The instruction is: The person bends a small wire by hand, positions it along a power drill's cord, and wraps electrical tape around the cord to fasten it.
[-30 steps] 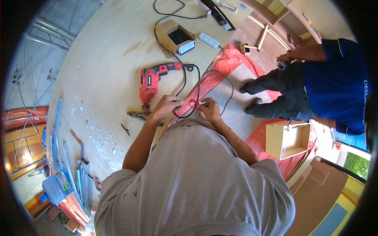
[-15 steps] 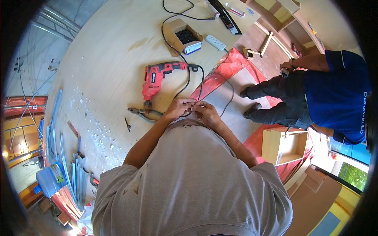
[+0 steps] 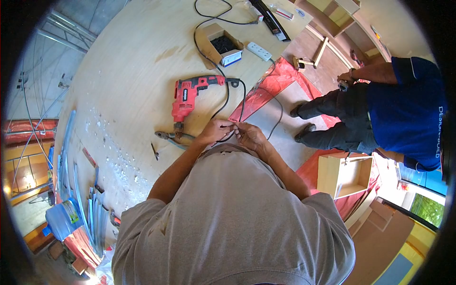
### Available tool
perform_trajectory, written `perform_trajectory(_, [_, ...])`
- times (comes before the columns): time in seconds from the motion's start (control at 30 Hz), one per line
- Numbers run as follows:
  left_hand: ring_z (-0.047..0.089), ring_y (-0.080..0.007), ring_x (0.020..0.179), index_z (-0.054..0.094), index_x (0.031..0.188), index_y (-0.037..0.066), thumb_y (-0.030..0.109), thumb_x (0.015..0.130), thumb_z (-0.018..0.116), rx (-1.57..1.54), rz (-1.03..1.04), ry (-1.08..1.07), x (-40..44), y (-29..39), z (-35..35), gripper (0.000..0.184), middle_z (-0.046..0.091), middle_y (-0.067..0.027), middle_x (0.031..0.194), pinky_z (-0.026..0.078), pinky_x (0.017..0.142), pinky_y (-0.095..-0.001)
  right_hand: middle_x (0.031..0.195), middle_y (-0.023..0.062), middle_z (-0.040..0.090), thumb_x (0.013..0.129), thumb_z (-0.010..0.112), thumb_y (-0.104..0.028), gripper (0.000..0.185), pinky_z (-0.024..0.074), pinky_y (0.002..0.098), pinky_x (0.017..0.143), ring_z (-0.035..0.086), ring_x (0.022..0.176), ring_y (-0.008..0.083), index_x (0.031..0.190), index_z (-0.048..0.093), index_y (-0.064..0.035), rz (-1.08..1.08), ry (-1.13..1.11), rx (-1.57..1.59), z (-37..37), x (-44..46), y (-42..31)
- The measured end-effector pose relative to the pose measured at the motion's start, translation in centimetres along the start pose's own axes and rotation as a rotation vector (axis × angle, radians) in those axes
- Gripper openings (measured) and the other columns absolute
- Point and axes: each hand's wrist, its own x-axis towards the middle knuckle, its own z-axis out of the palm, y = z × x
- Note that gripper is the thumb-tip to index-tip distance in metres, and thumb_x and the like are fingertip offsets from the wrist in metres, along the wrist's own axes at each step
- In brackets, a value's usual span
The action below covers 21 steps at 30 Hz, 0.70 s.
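My left hand (image 3: 218,130) and my right hand (image 3: 251,135) meet at the table's edge, close to my chest. The fingertips of both are pinched together around something small, with a bit of red showing between them; its kind I cannot make out. A black power cord (image 3: 244,102) runs down to the hands and loops under them. Just beyond my left hand, a red and black power drill (image 3: 185,99) lies on its side. Pliers (image 3: 172,137) rest by its chuck, partly hidden by my left forearm. A small dark bit (image 3: 155,151) lies left of the pliers.
On the table (image 3: 137,71) are an open box of black screws (image 3: 224,45), a white power strip (image 3: 259,51) and black rails (image 3: 270,21). White crumbs are scattered at left. A person in a blue shirt (image 3: 403,109) stands right, near a wooden drawer box (image 3: 344,175).
Both hands stay pinched together in nearly the same place, with only slight finger movement. The drill, pliers and box have not moved.
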Motion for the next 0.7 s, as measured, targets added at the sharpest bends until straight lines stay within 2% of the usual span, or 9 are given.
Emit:
perform_trajectory(0.1, [0.053, -0.008, 0.058, 0.068, 0.099, 0.002, 0.016, 0.092, 0.057, 0.145, 0.105, 0.108, 0.0, -0.6, 0.6, 0.019, 0.06, -0.0037, 0.065, 0.044, 0.053, -0.0251, 0.088, 0.0046, 0.064, 0.092, 0.057, -0.015, 0.014, 0.0454, 0.0244, 0.066, 0.058, 0.074, 0.0137, 0.098, 0.061, -0.0033, -0.137, 0.065, -0.082, 0.0, 0.3, -0.5])
perform_trajectory(0.13, [0.054, -0.0092, 0.059, 0.068, 0.098, 0.001, 0.017, 0.092, 0.057, 0.203, 0.11, 0.12, 0.0, -0.7, 0.6, 0.02, 0.061, -0.0043, 0.065, 0.045, 0.054, -0.0259, 0.09, 0.0053, 0.064, 0.091, 0.058, -0.015, 0.015, 0.0467, 0.0251, 0.067, 0.059, 0.076, 0.0138, 0.099, 0.061, -0.0026, -0.209, 0.089, -0.274, -0.1, 0.3, -0.9])
perform_trajectory(0.2, [0.055, -0.0099, 0.059, 0.068, 0.098, 0.001, 0.019, 0.091, 0.058, 0.032, -0.046, 0.136, 0.0, -0.3, 0.8, 0.022, 0.063, -0.0054, 0.068, 0.047, 0.058, -0.0255, 0.094, 0.0066, 0.065, 0.089, 0.061, -0.015, 0.018, 0.0492, 0.0266, 0.068, 0.061, 0.08, 0.0139, 0.1, 0.063, -0.0014, -0.352, 0.136, -0.659, -0.4, 0.0, -1.8])
perform_trajectory(0.3, [0.058, -0.0111, 0.063, 0.068, 0.099, 0.0, 0.02, 0.091, 0.059, -0.181, -0.246, 0.155, -0.5, 1.6, 0.5, 0.024, 0.066, -0.0076, 0.074, 0.049, 0.063, -0.025, 0.091, 0.0075, 0.066, 0.084, 0.065, -0.014, 0.023, 0.0513, 0.0278, 0.068, 0.063, 0.08, 0.013, 0.102, 0.064, 0.0003, -0.754, 0.159, -1.316, -0.4, -0.2, -2.2])
perform_trajectory(0.33, [0.06, -0.0115, 0.064, 0.068, 0.1, -0.001, 0.02, 0.091, 0.059, -0.247, -0.307, 0.161, -0.6, 2.1, 0.4, 0.024, 0.067, -0.0083, 0.076, 0.05, 0.064, -0.0249, 0.089, 0.0077, 0.066, 0.084, 0.066, -0.013, 0.023, 0.0515, 0.0278, 0.068, 0.063, 0.079, 0.0133, 0.103, 0.064, 0.0005, -0.648, 0.133, -1.263, -0.3, -0.2, -2.2])
perform_trajectory(0.4, [0.062, -0.0118, 0.069, 0.066, 0.102, -0.002, 0.016, 0.091, 0.058, -0.108, -0.191, 0.167, -0.2, 0.1, 0.4, 0.022, 0.067, -0.0096, 0.08, 0.051, 0.064, -0.0247, 0.086, 0.0082, 0.067, 0.082, 0.066, -0.012, 0.025, 0.0518, 0.0277, 0.068, 0.064, 0.078, 0.0138, 0.104, 0.064, 0.0007, -0.438, 0.078, -1.153, -0.2, -0.2, -2.2])
perform_trajectory(0.43, [0.063, -0.012, 0.071, 0.065, 0.103, -0.003, 0.014, 0.091, 0.058, -0.039, -0.133, 0.171, -0.1, -0.9, 0.5, 0.021, 0.068, -0.0102, 0.081, 0.051, 0.063, -0.0245, 0.084, 0.0084, 0.067, 0.082, 0.066, -0.011, 0.024, 0.0516, 0.0276, 0.068, 0.064, 0.076, 0.0143, 0.103, 0.064, 0.0003, -0.455, 0.093, -1.168, -0.5, 0.2, -2.0])
perform_trajectory(0.53, [0.065, -0.0134, 0.074, 0.062, 0.104, -0.004, 0.007, 0.09, 0.058, -0.432, -0.102, 0.28, 0.4, -2.1, 1.4, 0.019, 0.068, -0.0108, 0.084, 0.052, 0.062, -0.0249, 0.081, 0.0092, 0.067, 0.082, 0.064, -0.008, 0.02, 0.0512, 0.0279, 0.068, 0.064, 0.073, 0.0158, 0.101, 0.064, -0.0006, -0.514, 0.127, -1.217, -0.7, 0.9, -1.4])
perform_trajectory(0.7, [0.064, -0.0123, 0.068, 0.061, 0.101, -0.005, 0.003, 0.088, 0.058, -0.308, -0.177, 0.368, 0.3, -0.4, 1.4, 0.015, 0.068, -0.0105, 0.081, 0.052, 0.062, -0.0253, 0.081, 0.0114, 0.065, 0.083, 0.06, -0.005, 0.012, 0.0506, 0.0307, 0.068, 0.064, 0.073, 0.0194, 0.094, 0.062, 0.0005, -0.629, 0.152, -1.27, 0.1, 1.0, -0.9])
